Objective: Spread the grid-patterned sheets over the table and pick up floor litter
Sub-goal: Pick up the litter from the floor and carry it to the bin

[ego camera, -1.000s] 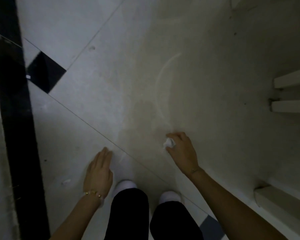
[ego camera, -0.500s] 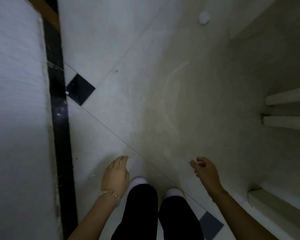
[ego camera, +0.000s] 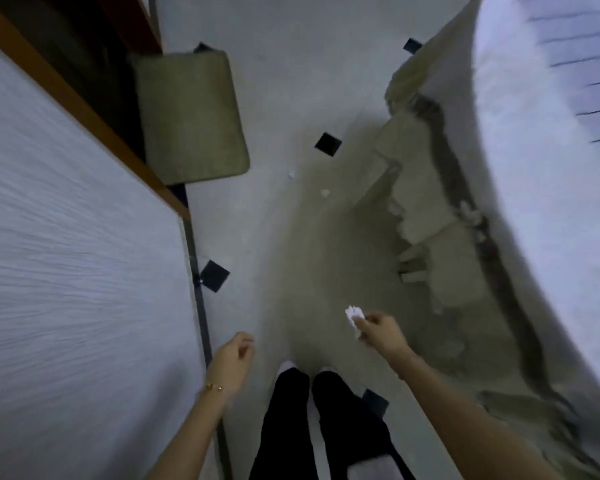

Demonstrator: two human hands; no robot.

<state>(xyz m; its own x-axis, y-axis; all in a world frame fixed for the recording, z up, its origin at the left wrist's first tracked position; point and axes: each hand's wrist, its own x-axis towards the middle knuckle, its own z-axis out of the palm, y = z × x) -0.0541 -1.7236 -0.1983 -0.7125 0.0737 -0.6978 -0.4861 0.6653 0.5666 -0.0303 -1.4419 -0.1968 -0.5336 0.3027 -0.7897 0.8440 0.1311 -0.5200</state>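
My right hand [ego camera: 378,332] pinches a small crumpled white scrap of paper [ego camera: 353,315] at its fingertips, held above the pale floor in front of my feet. My left hand [ego camera: 231,362], with a gold bracelet at the wrist, hangs loosely curled and holds nothing. Two more small white scraps of litter [ego camera: 325,192] [ego camera: 291,174] lie on the floor farther ahead. A white sheet with dark grid lines [ego camera: 575,74] covers the table at the upper right, blurred by motion.
A wall or panel with a wooden edge [ego camera: 84,109] runs along the left. An olive cushioned seat [ego camera: 191,116] stands ahead on the left. The table's pale base and legs [ego camera: 440,258] stand to the right. The pale floor has small black inset tiles [ego camera: 328,144].
I have risen from a crouch over the floor. My right hand lifted the white scrap off the floor. My left hand came off the floor, and the view now takes in the table and seat.
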